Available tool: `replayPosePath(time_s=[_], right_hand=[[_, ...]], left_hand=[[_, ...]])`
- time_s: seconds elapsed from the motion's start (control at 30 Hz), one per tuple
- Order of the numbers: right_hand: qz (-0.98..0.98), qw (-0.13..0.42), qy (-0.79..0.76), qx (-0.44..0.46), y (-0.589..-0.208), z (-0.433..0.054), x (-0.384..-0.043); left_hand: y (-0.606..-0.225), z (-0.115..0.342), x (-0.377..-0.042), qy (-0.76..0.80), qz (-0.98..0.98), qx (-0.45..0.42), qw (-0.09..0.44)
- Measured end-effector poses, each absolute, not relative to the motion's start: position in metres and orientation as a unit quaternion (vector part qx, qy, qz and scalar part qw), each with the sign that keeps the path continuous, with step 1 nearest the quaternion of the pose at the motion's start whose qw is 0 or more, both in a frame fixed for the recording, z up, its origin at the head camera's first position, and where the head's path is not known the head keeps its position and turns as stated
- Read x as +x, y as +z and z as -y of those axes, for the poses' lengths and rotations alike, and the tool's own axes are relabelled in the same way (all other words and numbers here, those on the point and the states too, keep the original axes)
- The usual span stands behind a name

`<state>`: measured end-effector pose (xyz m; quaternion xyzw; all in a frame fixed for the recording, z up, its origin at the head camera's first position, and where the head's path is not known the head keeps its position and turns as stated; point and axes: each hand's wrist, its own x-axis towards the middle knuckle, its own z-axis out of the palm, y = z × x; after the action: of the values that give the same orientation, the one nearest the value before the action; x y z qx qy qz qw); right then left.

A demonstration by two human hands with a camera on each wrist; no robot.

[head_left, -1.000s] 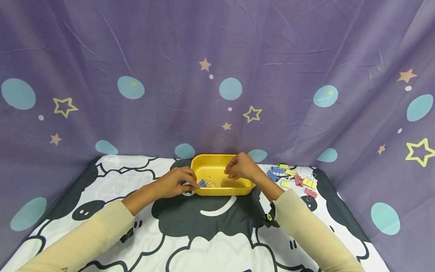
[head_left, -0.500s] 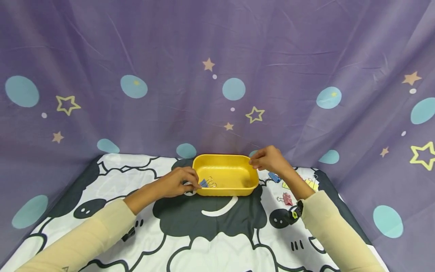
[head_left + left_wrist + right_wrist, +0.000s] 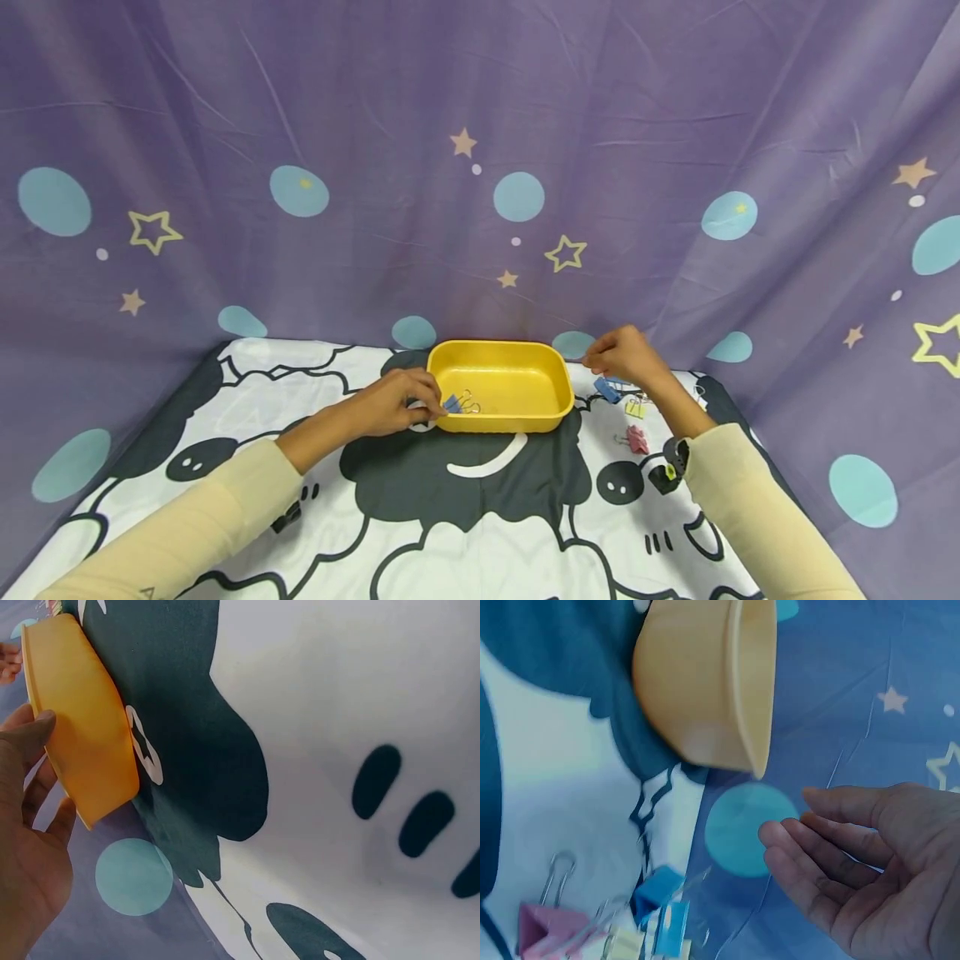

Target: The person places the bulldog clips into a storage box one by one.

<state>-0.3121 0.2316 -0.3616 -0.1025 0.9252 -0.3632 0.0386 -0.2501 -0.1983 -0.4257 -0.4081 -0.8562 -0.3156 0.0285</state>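
My left hand (image 3: 393,402) grips the left end of a yellow plastic tray (image 3: 501,424); the left wrist view shows the thumb on one side of its wall and fingers on the other. A blue binder clip (image 3: 452,405) with wire handles lies inside, near the left hand. Beyond the tray's right end hangs my right hand (image 3: 628,360), apart from the rim. Its fingers (image 3: 817,877) curve loosely with nothing between them in the right wrist view. Below it lie more clips: blue (image 3: 607,390), yellow (image 3: 634,408) and pink (image 3: 636,439). The right forearm hides part of this group.
A white cloth (image 3: 480,558) with dark cartoon sheep covers the table. Close behind the tray, a purple curtain (image 3: 390,250) with stars and blue ovals hangs down to the table's back edge.
My right hand has moved from over the tray rightward to above the clips. A pink clip now shows nearer the tray than before. The left hand keeps its hold on the tray.
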Motion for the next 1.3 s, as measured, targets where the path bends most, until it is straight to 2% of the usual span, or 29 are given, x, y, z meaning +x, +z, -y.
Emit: replayPosePath(time_s=[0.3,0.43,0.47,0.6,0.67,0.7,1.3], right_hand=[[-0.948,0.026,-0.299,-0.102,-0.372,-0.263,-0.310],[-0.958,0.007,-0.258,-0.129,-0.378,-0.277,-0.308],[-0.953,-0.001,-0.262,-0.154,-0.394,-0.292,-0.321],[-0.954,-0.003,-0.247,-0.169,-0.400,-0.303,-0.323],[-0.959,0.004,-0.235,-0.160,-0.401,-0.305,-0.321],[-0.966,0.013,-0.217,-0.138,-0.388,-0.294,-0.307],[-0.970,0.032,-0.216,-0.109,-0.402,-0.301,-0.308]], left_hand=[[-0.426,0.198,-0.251,-0.327,0.855,-0.402,0.023],[-0.427,0.198,-0.251,-0.327,0.857,-0.399,0.021],[-0.428,0.198,-0.251,-0.327,0.857,-0.398,0.022],[-0.428,0.198,-0.252,-0.327,0.856,-0.400,0.026],[-0.429,0.199,-0.253,-0.325,0.854,-0.405,0.030],[-0.429,0.199,-0.253,-0.325,0.853,-0.406,0.032],[-0.426,0.199,-0.255,-0.315,0.851,-0.420,0.027]])
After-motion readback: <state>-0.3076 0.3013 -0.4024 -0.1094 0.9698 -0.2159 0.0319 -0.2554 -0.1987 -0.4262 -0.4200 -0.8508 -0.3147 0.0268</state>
